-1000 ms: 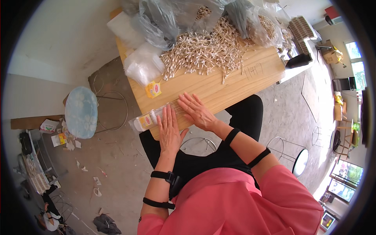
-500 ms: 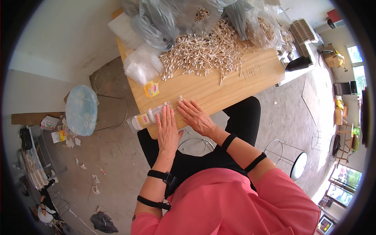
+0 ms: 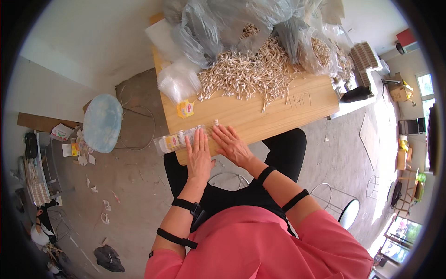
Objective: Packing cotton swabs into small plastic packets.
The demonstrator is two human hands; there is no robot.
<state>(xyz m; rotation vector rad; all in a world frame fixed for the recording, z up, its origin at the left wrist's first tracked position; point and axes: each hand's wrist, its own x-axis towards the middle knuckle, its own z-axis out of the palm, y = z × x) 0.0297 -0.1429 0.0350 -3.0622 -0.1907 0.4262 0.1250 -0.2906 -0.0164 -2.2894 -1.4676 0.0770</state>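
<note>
A person seen from above wears a coral-pink short-sleeved top and black trousers. The left forearm carries two narrow black straps: one at the wrist with a small black block mounted on it, one higher up just below the sleeve. The right forearm carries two similar plain black bands, one at the wrist and one near the elbow. The left hand (image 3: 200, 156) and right hand (image 3: 233, 146) are bare, without gloves or rings visible.
</note>
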